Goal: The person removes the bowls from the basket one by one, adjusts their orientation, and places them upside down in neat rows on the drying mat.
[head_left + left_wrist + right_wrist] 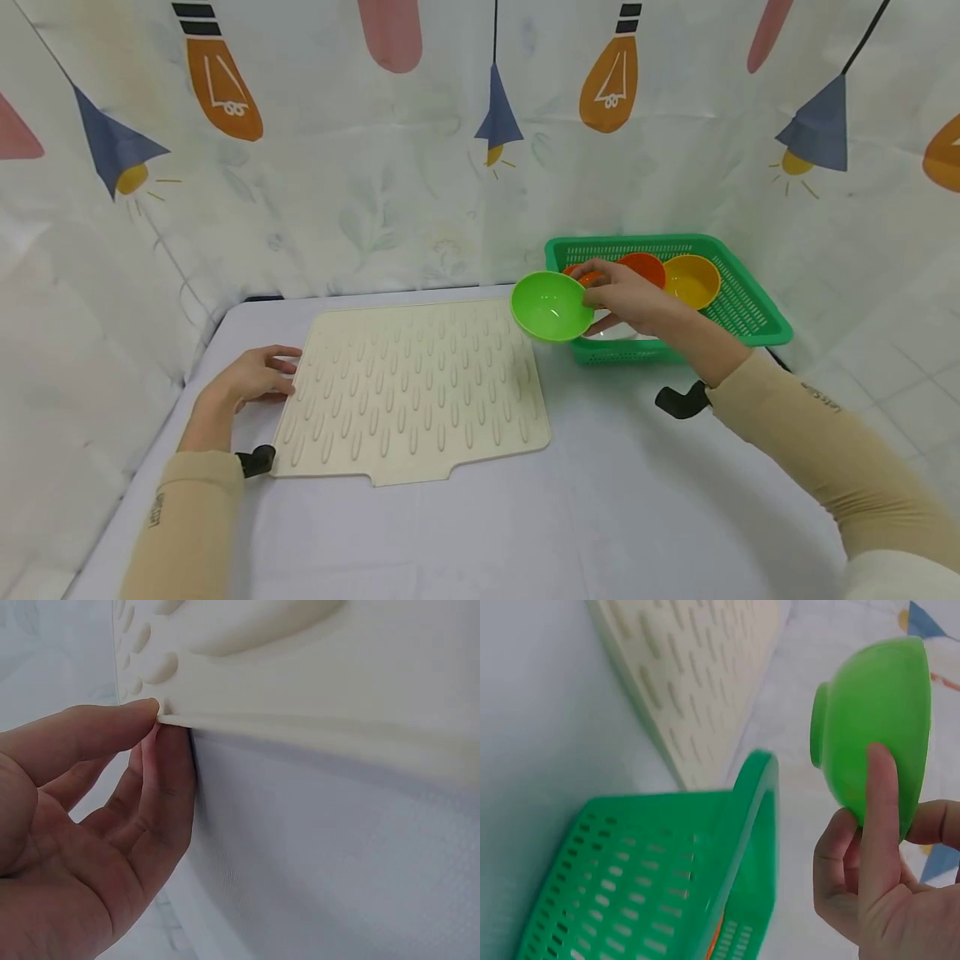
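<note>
One green bowl (551, 305) is held in the air by the right hand (633, 296), above the gap between the cream mat (412, 392) and the green basket (750, 312). It is bright lime, smooth and glossy like moulded plastic, round with a thin rim and a small raised foot ring on its underside, which shows in the right wrist view (874, 727). It is tipped on its side: in the head view its open mouth faces toward the person and slightly left, with the foot turned away. The right hand's fingers are curled around the rim, thumb on the outer wall, pinching the bowl at its right edge.

The basket is rectangular, stiff plastic with slotted, perforated walls, standing on the table just right of the mat. Inside it lie a yellow bowl (692, 281), a red-orange bowl (643, 267) and another orange piece partly hidden behind the hand.

The left hand (255, 379) rests at the mat's left edge; in the left wrist view its fingers (161, 780) are nearly straight, the tips tucked under the edge and the thumb on top, lightly pinching it. The mat is soft-looking, matte, rectangular, covered in rows of raised oval ridges, its long side running left to right on the pale tablecloth (600, 517).
</note>
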`<action>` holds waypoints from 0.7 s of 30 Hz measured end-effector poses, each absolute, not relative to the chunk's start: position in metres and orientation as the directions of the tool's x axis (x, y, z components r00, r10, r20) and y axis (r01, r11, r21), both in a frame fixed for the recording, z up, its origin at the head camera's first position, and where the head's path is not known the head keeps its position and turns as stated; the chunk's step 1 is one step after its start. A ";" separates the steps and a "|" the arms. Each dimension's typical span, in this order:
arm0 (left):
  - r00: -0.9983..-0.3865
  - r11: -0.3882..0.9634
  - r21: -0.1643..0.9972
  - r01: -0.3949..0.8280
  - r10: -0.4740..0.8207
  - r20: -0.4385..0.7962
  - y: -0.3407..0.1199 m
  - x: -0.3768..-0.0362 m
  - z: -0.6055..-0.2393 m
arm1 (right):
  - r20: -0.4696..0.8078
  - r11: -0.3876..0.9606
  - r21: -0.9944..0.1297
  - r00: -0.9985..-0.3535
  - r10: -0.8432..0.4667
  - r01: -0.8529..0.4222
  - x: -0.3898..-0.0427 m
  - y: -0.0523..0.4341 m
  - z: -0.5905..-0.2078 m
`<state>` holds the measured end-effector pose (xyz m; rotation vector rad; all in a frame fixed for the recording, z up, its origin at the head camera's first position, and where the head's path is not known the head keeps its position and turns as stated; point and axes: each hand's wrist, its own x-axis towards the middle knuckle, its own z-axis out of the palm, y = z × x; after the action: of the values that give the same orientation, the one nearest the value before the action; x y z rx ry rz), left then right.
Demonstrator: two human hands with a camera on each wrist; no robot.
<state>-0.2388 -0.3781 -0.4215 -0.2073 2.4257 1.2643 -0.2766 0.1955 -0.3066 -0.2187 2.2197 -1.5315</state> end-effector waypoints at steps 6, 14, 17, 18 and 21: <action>-0.915 0.607 0.741 -0.288 0.054 -0.400 -0.375 -0.239 -0.420 | -0.239 0.346 -0.934 -0.875 -0.421 0.088 -0.269 0.174 -0.313; -0.934 0.661 0.715 -0.226 0.063 -0.352 -0.372 -0.235 -0.416 | -0.280 0.384 -0.916 -0.872 -0.401 0.118 -0.263 0.142 -0.335; -0.938 0.650 0.723 -0.234 0.043 -0.343 -0.372 -0.234 -0.417 | -0.291 0.376 -0.917 -0.871 -0.396 0.135 -0.259 0.132 -0.343; -0.942 0.647 0.725 -0.237 0.028 -0.334 -0.371 -0.234 -0.417 | -0.292 0.370 -0.919 -0.870 -0.397 0.139 -0.257 0.129 -0.345; -0.960 0.648 0.728 -0.224 -0.020 -0.278 -0.370 -0.234 -0.419 | -0.294 0.358 -0.922 -0.869 -0.398 0.148 -0.253 0.122 -0.349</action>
<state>-0.2340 -0.3701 -0.4191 -0.1976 2.6229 1.2077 -0.2535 0.1221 -0.3494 -0.2162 2.1509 -1.5333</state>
